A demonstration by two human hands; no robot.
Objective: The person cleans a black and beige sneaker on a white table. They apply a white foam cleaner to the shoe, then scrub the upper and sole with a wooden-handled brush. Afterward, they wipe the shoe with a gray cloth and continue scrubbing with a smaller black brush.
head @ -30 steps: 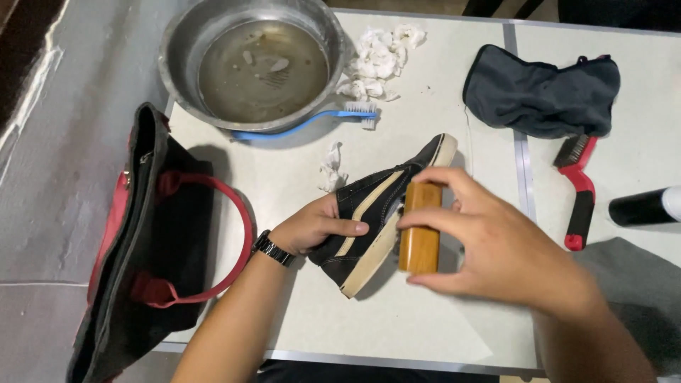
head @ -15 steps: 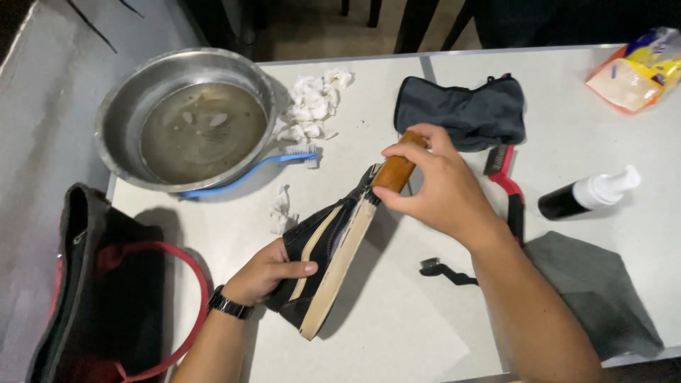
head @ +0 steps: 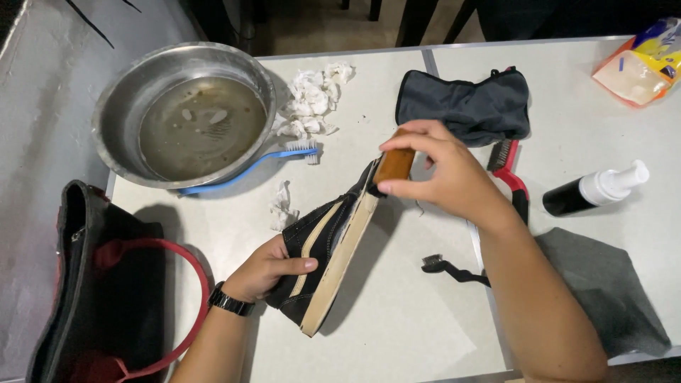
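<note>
A black sneaker point(head: 323, 245) with a tan stripe and pale sole lies on its side on the white table point(head: 397, 319), sole edge facing right. My left hand point(head: 266, 269), with a dark wristwatch, grips its heel end. My right hand point(head: 443, 174) holds a brown wooden brush point(head: 394, 164) pressed against the toe end of the sole. The brush's bristles are hidden.
A metal bowl point(head: 106, 120) of murky water sits at the back left, a blue toothbrush point(head: 248, 164) beside it, with crumpled white tissues point(head: 312, 99). A dark pouch point(head: 464, 106), red-handled brush point(head: 507, 167), small black brush point(head: 450, 268), pump bottle point(head: 596, 188), grey cloth point(head: 603, 291), black-and-red bag point(head: 106, 291).
My right hand has slid the brush from the middle of the sole up to the toe end. The shoe has tilted a little and the view has shifted.
</note>
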